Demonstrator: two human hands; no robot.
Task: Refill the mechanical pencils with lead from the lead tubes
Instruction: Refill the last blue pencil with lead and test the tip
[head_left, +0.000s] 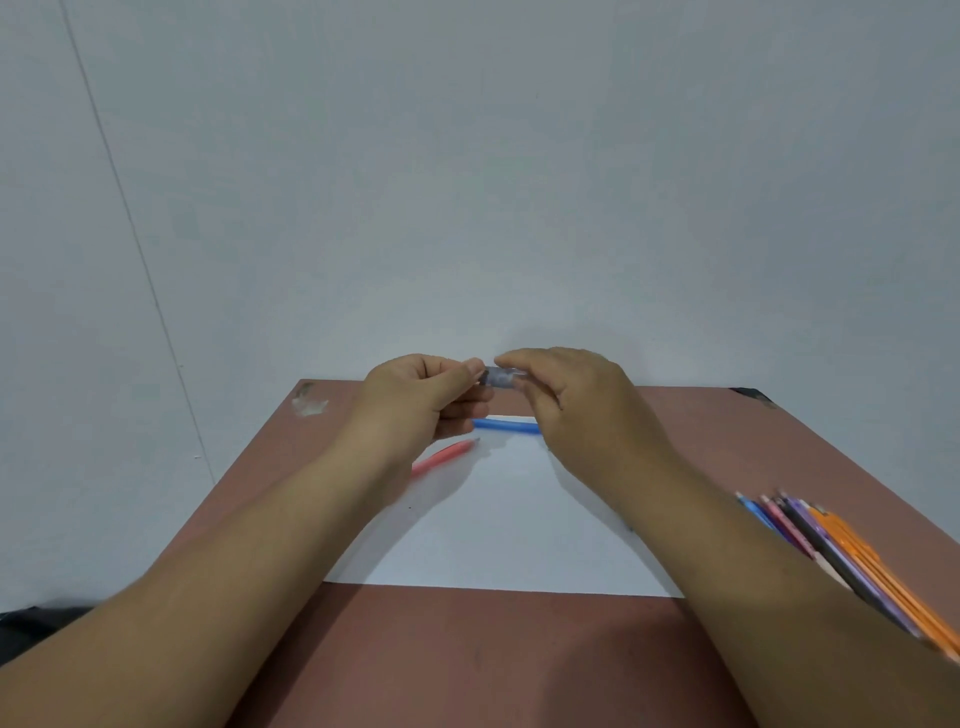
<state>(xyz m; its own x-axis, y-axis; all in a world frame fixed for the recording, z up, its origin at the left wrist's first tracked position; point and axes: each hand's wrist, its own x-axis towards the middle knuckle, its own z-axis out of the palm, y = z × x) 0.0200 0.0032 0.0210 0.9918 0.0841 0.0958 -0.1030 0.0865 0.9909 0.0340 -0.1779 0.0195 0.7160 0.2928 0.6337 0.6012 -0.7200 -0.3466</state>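
Note:
A small clear lead tube (497, 376) is held above the far part of the table between both hands. My left hand (415, 400) pinches its left end with thumb and fingers. My right hand (576, 395) grips its right end, fingers curled over it. Below them a blue mechanical pencil (506, 425) lies across the far edge of a white sheet of paper (498, 525). A pink mechanical pencil (447, 454) lies at an angle on the sheet's left side, partly hidden by my left wrist.
A brown table (467, 660) carries the sheet. At the right edge lies a bunch of several mechanical pencils (831, 551) in blue, pink, black, purple and orange, partly under my right forearm. A pale wall stands just behind the table.

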